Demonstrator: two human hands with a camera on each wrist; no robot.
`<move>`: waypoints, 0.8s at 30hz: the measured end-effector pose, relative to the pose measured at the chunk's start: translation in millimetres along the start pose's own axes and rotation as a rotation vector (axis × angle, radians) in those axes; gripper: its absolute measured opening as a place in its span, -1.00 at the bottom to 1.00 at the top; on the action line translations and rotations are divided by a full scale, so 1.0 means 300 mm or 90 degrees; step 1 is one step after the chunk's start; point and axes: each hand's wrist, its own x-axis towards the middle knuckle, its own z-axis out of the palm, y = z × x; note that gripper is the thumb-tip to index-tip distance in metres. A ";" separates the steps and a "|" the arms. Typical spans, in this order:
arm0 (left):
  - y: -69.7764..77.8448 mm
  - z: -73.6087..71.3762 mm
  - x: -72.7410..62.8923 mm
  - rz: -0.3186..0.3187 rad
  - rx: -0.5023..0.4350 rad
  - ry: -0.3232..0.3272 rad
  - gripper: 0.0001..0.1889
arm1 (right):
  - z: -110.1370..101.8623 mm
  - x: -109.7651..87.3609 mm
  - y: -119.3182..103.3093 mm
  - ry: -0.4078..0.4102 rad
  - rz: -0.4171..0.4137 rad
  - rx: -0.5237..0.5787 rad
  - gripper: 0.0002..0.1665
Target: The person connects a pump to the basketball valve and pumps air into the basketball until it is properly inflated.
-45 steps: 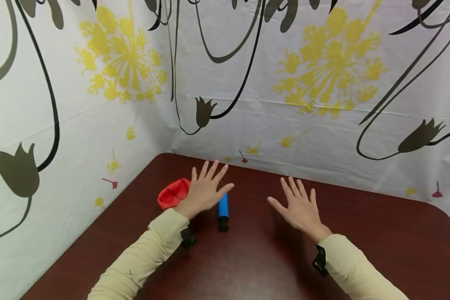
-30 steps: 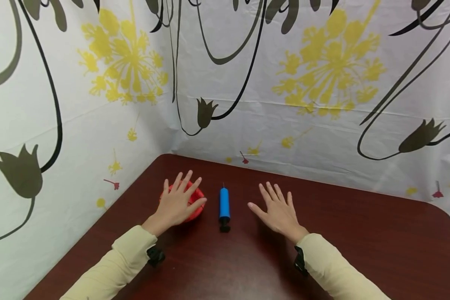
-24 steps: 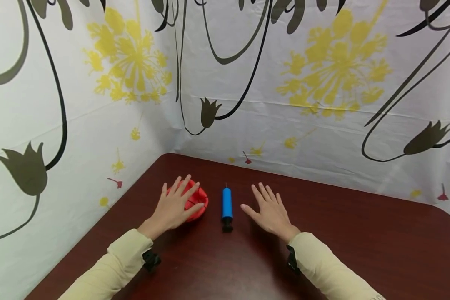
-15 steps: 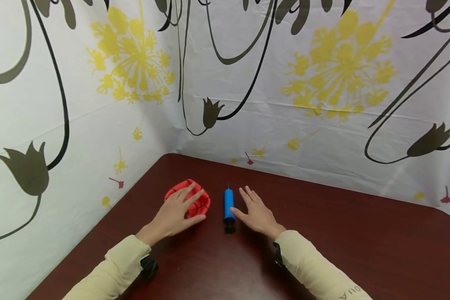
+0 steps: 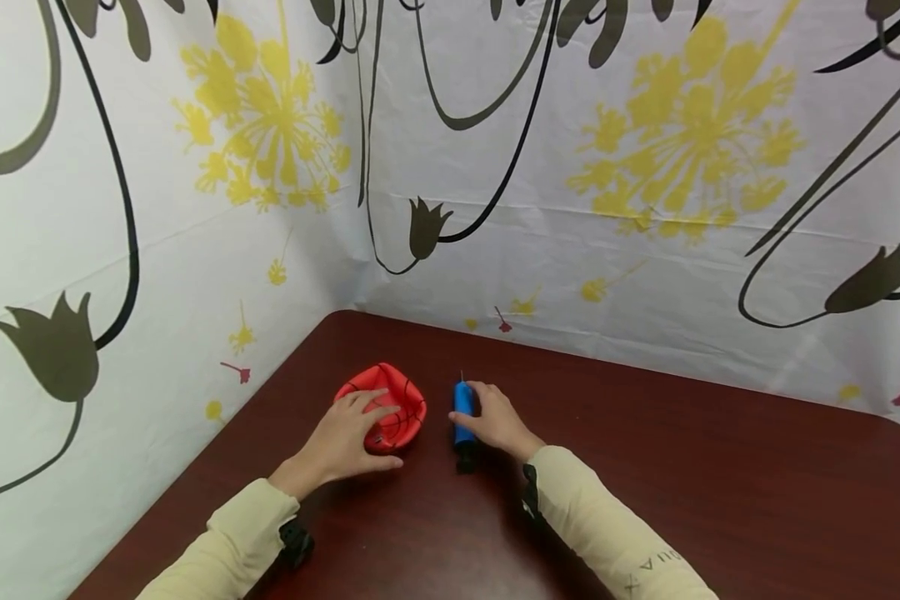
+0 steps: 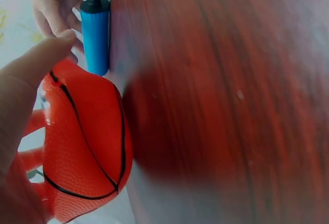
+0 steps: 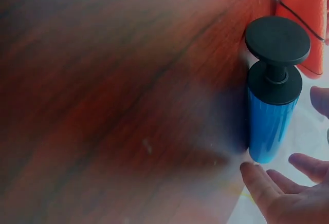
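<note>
Blue pump (image 5: 462, 400) lies on the table (image 5: 645, 483) at nine o'clock from your right hand (image 5: 498, 421), its black handle (image 7: 277, 40) toward six; your right fingers stand parted around it, loosely bent; a dented red ball (image 5: 408, 422) sits at the pump's nine o'clock; your left hand (image 5: 337, 442) arches over the ball's seven o'clock side, fingers spread.

In the head view, we lose part of the red ball (image 5: 403, 427) behind the left hand (image 5: 336, 440); the right hand's (image 5: 501, 423) thumb hides some of the blue pump (image 5: 462, 402); the right wrist view's edge cuts off ball and right hand; we find the tabletop (image 7: 118, 85) blurred there.
</note>
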 end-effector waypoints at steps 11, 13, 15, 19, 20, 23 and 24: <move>-0.034 0.021 0.008 -0.005 0.040 -0.024 -0.53 | 0.017 0.043 0.016 0.004 0.041 0.034 -0.29; -0.036 0.023 0.010 -0.017 0.049 -0.030 -0.54 | 0.019 0.048 0.018 0.006 0.053 0.039 -0.28; -0.038 0.024 0.009 -0.023 0.051 -0.032 -0.55 | 0.021 0.052 0.021 0.007 0.061 0.037 -0.28; -0.042 0.027 0.008 -0.008 0.051 -0.024 -0.59 | 0.024 0.058 0.026 0.008 0.078 0.031 -0.28; -0.043 0.026 0.009 -0.002 0.052 -0.023 -0.61 | 0.025 0.059 0.026 0.009 0.085 0.032 -0.28; -0.051 0.023 0.013 0.009 0.054 -0.028 -0.66 | 0.028 0.066 0.027 0.012 0.100 0.035 -0.30; -0.054 0.021 0.016 0.009 0.053 -0.033 -0.67 | 0.029 0.068 0.028 0.014 0.103 0.036 -0.31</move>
